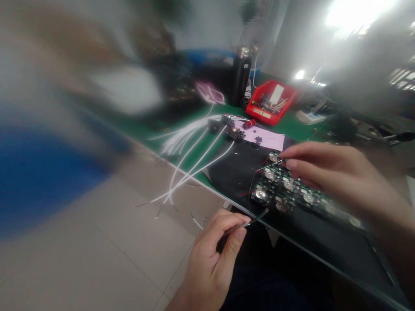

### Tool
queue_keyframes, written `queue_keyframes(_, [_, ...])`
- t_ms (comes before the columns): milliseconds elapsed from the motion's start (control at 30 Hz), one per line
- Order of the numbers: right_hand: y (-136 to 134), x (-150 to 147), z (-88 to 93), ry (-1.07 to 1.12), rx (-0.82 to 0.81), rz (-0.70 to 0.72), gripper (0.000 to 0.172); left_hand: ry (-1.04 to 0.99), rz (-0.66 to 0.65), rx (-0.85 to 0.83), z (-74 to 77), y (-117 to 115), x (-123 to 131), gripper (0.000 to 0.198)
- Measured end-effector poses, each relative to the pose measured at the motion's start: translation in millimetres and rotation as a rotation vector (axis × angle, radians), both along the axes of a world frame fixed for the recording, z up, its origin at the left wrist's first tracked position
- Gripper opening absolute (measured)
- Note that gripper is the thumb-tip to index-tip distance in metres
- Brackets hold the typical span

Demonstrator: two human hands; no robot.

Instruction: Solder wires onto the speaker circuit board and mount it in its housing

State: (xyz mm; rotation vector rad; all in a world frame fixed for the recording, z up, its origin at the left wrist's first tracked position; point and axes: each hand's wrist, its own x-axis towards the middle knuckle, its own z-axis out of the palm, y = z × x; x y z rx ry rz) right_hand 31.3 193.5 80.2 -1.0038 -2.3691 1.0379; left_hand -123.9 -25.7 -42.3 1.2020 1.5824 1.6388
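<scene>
Green mat covers the bench [292, 125] that runs diagonally from the upper middle of the frame down to the lower right, with a black sheet [240, 168] laid over the near part of it. On that sheet, right of centre, sits a cluster of small circuit boards [285, 190] with shiny round metal discs on them and thin red and black leads poking out. The right hand [327, 172] comes in from the right edge, fingertips pinched together on a fine wire [269, 166] right above the boards. The left hand [214, 255] is at the bottom centre, just off the bench edge, thumb and forefinger clamped on a thin tool or wire end [256, 218] whose tip points up toward the boards; too blurry to say exactly what it is. Further back, around the middle of the frame, there's a bundle of white cables [191, 151] fanning out over the bench edge toward the tiled floor, a pink sheet of paper [266, 136] with tiny parts on it, a red parts bin [272, 101] and a tall dark flask [240, 82] behind that. The whole left side of the frame is just motion smear, blue and grey, can't make anything out there.
</scene>
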Motion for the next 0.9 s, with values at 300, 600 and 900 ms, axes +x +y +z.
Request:
queue_keyframes(300, [-80.3, 46.9, -26.2, 0.156, -0.645, -0.057, 0.023, 0.396, 0.03, 0.072, 19.9, -4.7, 6.7, 0.03])
queue_keyframes(600, [-80.6, 58.0, -33.0, 0.234, -0.733, -0.067, 0.023, 0.445, 0.09, 0.062, 25.9, -3.3, 14.7, 0.028])
queue_keyframes(900, [-85.0, 56.2, -32.2, 0.263, -0.666, -0.079, 0.015, 0.531, 0.076, 0.04, 24.2, -3.2, 11.9, 0.025])
